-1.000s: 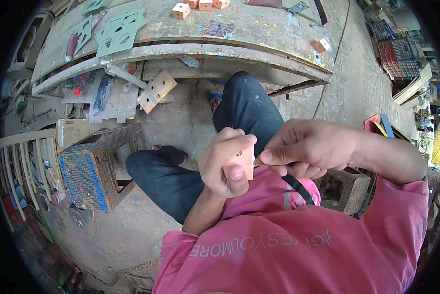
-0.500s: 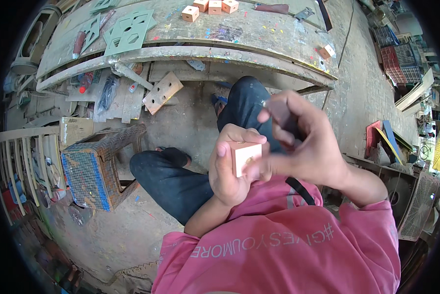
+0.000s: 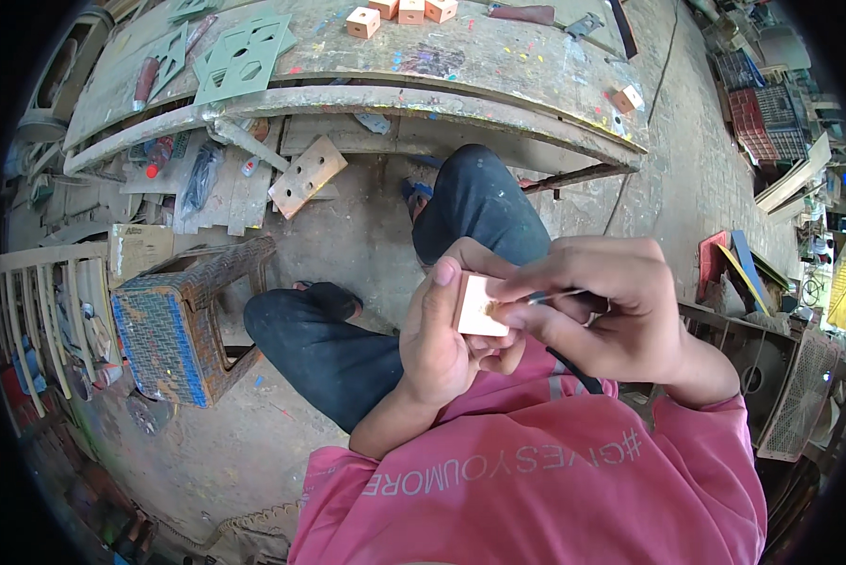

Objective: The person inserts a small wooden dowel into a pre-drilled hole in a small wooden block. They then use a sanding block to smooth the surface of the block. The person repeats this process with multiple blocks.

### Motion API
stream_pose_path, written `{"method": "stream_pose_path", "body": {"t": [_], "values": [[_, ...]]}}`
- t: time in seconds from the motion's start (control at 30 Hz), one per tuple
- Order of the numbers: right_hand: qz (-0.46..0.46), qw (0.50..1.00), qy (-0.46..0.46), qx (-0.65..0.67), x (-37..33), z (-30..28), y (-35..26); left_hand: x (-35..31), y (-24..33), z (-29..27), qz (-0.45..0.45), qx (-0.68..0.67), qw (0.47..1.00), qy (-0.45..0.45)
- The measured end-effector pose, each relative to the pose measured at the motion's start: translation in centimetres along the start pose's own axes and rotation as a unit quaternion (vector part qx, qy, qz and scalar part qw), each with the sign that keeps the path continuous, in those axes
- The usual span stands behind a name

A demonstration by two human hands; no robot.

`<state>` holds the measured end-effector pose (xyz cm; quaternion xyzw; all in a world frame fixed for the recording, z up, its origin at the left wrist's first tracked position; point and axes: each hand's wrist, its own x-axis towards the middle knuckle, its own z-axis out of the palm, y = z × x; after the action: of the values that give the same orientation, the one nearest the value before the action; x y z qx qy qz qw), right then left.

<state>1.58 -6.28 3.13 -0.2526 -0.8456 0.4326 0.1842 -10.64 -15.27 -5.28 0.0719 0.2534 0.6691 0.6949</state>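
My left hand [image 3: 434, 341] is closed round a small pale wooden block [image 3: 473, 313], held up in front of my chest with one face turned toward me. A hole shows in that face. My right hand [image 3: 620, 306] is closed in a pinch at the hole. A thin, shiny, slender tool [image 3: 539, 298] shows between its fingers, its tip at the block; its exact kind is too small to tell. On the bench ahead stand several similar wooden blocks [image 3: 410, 11] with holes, and a single block [image 3: 627, 99] lies at the right end.
The paint-spotted wooden bench [image 3: 347, 83] runs across ahead of me. Green stencil plates [image 3: 244, 61] lie on its left. Below it leans a wooden board with holes [image 3: 308, 177]. A woven stool [image 3: 164, 330] stands at my left, beside a slatted rack [image 3: 51, 320].
My right hand has come down and in to the block, its fingers now pinched at the hole. My left hand has tilted the block so its holed face shows more.
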Motion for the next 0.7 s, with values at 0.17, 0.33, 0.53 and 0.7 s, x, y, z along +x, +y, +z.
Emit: {"method": "stream_pose_path", "body": {"t": [0.17,0.33,0.53,0.7], "values": [[-0.013,0.997,-0.014,-0.075,-0.4,1.4,2.0,0.3,0.9,-0.2,-0.043,0.100,0.993,0.044],[0.013,0.992,-0.064,-0.112,0.3,1.6,3.1,1.6,1.1,-1.8,-0.135,0.012,0.990,0.027],[0.072,0.996,0.036,-0.044,1.4,2.2,2.6,1.8,1.3,-2.8,-0.236,-0.065,0.970,-0.005],[0.108,0.990,0.059,0.065,1.0,0.8,1.8,1.9,0.5,-3.0,-0.105,-0.171,0.972,-0.120]]}}
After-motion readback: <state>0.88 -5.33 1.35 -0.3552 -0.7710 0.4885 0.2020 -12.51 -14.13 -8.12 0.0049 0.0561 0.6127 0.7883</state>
